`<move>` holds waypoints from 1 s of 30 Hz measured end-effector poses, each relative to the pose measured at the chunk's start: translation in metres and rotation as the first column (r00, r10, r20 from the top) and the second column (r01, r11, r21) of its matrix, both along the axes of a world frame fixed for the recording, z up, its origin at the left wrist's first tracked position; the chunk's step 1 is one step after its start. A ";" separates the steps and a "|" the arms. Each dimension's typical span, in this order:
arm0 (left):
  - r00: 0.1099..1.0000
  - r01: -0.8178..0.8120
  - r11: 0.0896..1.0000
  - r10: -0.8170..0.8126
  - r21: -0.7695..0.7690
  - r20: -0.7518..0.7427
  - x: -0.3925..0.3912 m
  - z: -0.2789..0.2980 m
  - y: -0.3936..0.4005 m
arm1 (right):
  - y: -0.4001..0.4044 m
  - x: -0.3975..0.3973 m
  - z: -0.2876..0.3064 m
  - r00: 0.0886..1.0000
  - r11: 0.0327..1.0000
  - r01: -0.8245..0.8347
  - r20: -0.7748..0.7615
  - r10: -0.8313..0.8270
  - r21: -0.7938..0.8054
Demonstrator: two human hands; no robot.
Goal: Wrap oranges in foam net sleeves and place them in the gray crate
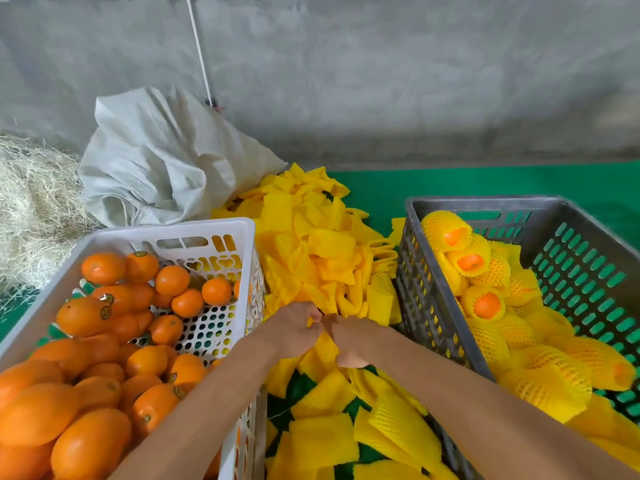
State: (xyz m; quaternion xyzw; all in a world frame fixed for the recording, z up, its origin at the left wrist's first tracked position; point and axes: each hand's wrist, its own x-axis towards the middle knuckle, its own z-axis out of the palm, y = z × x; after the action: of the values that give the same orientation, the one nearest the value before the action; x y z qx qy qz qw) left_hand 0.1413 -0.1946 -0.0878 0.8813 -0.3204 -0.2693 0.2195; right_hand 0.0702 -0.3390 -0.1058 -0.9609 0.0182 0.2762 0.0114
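working off the sleeve pile (311, 251) as landmark: white crate (194, 233) of bare oranges (104, 344) is sitting just left of it, gray crate (450, 206) just right of it and already holding a good layer of wrapped oranges (485, 303). white sack (156, 161) is slumping behind the pile, straw to the far left. both hands are meeting at the near edge of the pile, knuckles touching; left hand (294, 329) and right hand (349, 341) are each curling fingers into one yellow sleeve (327, 342) between them, looks like pinching it to pull the mouth open. no orange in either hand that i can see. to do this step well: isolate a single sleeve, stretch the mouth wide, then be reaching left for fruit. risk: grabbing two sleeves stuck together.
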 end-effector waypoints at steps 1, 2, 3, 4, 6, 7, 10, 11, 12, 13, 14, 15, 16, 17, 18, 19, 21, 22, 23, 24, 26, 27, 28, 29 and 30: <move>1.000 -0.003 1.000 0.003 0.005 0.011 0.000 0.000 0.000 | 0.004 0.001 -0.004 1.000 1.000 -0.014 0.012 0.014 -0.006; 1.000 -0.007 1.000 0.006 0.009 0.023 0.001 -0.001 0.001 | 0.008 0.003 -0.007 0.999 0.999 -0.039 0.011 0.039 -0.028; 0.999 -0.008 1.000 0.008 0.014 0.033 0.001 -0.002 0.001 | 0.011 0.004 -0.009 0.997 0.995 -0.074 0.006 0.074 -0.072; 0.999 -0.004 1.000 0.003 0.018 0.042 0.001 -0.002 0.000 | 0.013 0.005 -0.010 0.993 0.984 -0.114 0.007 0.116 -0.135; 0.998 0.006 1.000 -0.007 0.018 0.057 0.000 -0.003 0.000 | 0.014 0.006 -0.008 0.983 0.953 -0.167 0.034 0.181 -0.253; 0.998 0.004 1.000 -0.004 0.010 0.062 0.000 -0.003 -0.001 | 0.015 0.007 -0.006 0.980 0.945 -0.164 0.061 0.188 -0.283; 0.996 -0.033 0.999 0.035 -0.027 0.077 -0.001 0.000 0.000 | 0.014 0.010 0.010 0.982 0.964 -0.046 0.163 0.092 -0.263; 0.994 -0.055 0.998 0.059 -0.044 0.094 -0.001 0.001 -0.001 | 0.012 0.010 0.020 0.974 0.975 0.025 0.224 0.026 -0.221; 0.989 -0.091 0.993 0.099 -0.080 0.106 -0.002 0.002 -0.002 | 0.009 0.010 0.032 0.952 0.981 0.103 0.301 -0.049 -0.165; 0.982 -0.139 0.980 0.155 -0.145 0.103 -0.003 0.004 -0.004 | 0.003 0.010 0.043 0.909 0.978 0.184 0.396 -0.133 -0.094; 0.974 -0.188 0.955 0.212 -0.232 0.082 -0.004 0.006 -0.005 | -0.002 0.011 0.051 0.840 0.966 0.257 0.494 -0.222 -0.003; 0.967 -0.225 0.921 0.252 -0.318 0.046 -0.005 0.009 -0.007 | -0.006 0.011 0.056 0.754 0.943 0.310 0.572 -0.323 0.123; 0.961 -0.254 0.883 0.276 -0.396 -0.002 -0.005 0.012 -0.009 | -0.007 0.011 0.060 0.665 0.896 0.333 0.600 -0.445 0.295; 0.957 -0.278 0.840 0.286 -0.466 -0.056 -0.004 0.014 -0.010 | -0.007 0.011 0.061 0.591 0.808 0.321 0.562 -0.579 0.495; 0.952 -0.297 0.797 0.287 -0.526 -0.103 -0.005 0.015 -0.011 | -0.005 0.011 0.060 0.543 0.680 0.280 0.472 -0.694 0.678; 0.949 -0.310 0.758 0.288 -0.574 -0.132 -0.005 0.016 -0.011 | -0.001 0.011 0.060 0.531 0.538 0.234 0.357 -0.769 0.810; 0.936 -0.343 0.692 0.305 -0.635 -0.173 -0.002 0.018 -0.012 | 0.005 0.013 0.058 0.560 0.357 0.172 0.207 -0.802 0.918; 0.926 -0.372 0.656 0.310 -0.657 -0.215 0.000 0.018 -0.013 | 0.006 0.014 0.057 0.567 0.347 0.152 0.206 -0.798 0.925; 0.915 -0.403 0.620 0.303 -0.673 -0.267 0.001 0.017 -0.014 | 0.006 0.016 0.056 0.563 0.366 0.140 0.230 -0.794 0.920; 0.903 -0.428 0.591 0.289 -0.684 -0.317 0.002 0.017 -0.014 | 0.004 0.017 0.055 0.555 0.400 0.136 0.264 -0.788 0.906; 0.891 -0.452 0.562 0.260 -0.693 -0.371 0.002 0.018 -0.015 | 0.002 0.018 0.054 0.557 0.488 0.133 0.342 -0.757 0.863; 0.894 -0.448 0.559 0.253 -0.698 -0.370 0.003 0.017 -0.015 | 0.001 0.017 0.055 0.565 0.525 0.119 0.378 -0.734 0.843; 0.903 -0.429 0.561 0.243 -0.708 -0.355 0.004 0.017 -0.015 | -0.001 0.016 0.056 0.572 0.548 0.094 0.406 -0.713 0.831; 0.915 -0.403 0.565 0.223 -0.720 -0.337 0.004 0.018 -0.015 | -0.002 0.015 0.057 0.576 0.556 0.064 0.424 -0.698 0.829; 0.923 -0.383 0.565 0.202 -0.731 -0.328 0.004 0.020 -0.014 | -0.004 0.015 0.059 0.581 0.552 0.040 0.430 -0.691 0.833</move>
State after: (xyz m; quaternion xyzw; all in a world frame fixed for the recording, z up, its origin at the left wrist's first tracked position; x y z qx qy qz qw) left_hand 0.1454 -0.2090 -0.0683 0.7039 -0.2294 -0.1522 0.6548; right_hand 0.0849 -0.3432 -0.0463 -0.8568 0.1188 -0.1569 0.4767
